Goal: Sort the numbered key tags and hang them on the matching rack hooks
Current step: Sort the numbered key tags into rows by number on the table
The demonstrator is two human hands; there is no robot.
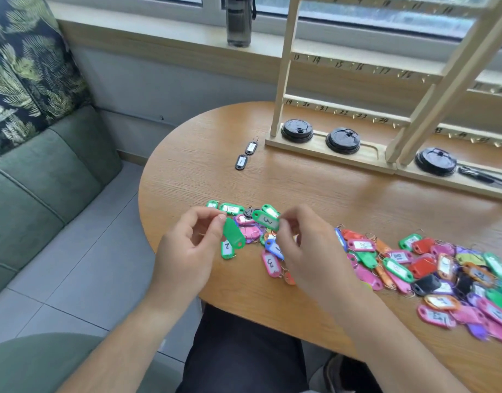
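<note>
Left hand (193, 245), near the table's near-left edge, pinches the wire ring of a green tag (234, 236) between thumb and forefinger; the tag hangs below the fingertips with its blank back showing. Right hand (306, 251), just to the right, pinches the end of a second green tag marked 3 (266, 221), held roughly level above the table (286, 182). The two held tags are close together but apart.

Beneath and between the hands lies a small heap of tags (251, 232) in green, pink and blue, among them a pink tag marked 3 (271, 263) and a green tag marked 2 (227, 249). To the right, along the near-right part of the table, spreads a large heap of tags (442, 273) in many colours, partly blurred.

Farther back, left of centre, two black tags (245, 156) lie end to end, well apart from both heaps. Behind them at the far edge stands a wooden rack (281, 89) whose rails carry small hooks with handwritten numbers; 19 to 24 are legible on the lowest rail. Three black lids (342, 140) rest on the rack's base.

A dark bottle (238, 21) stands on the windowsill beyond. A green sofa (31, 180) with a leaf-patterned cushion (26, 66) lies to the left.
</note>
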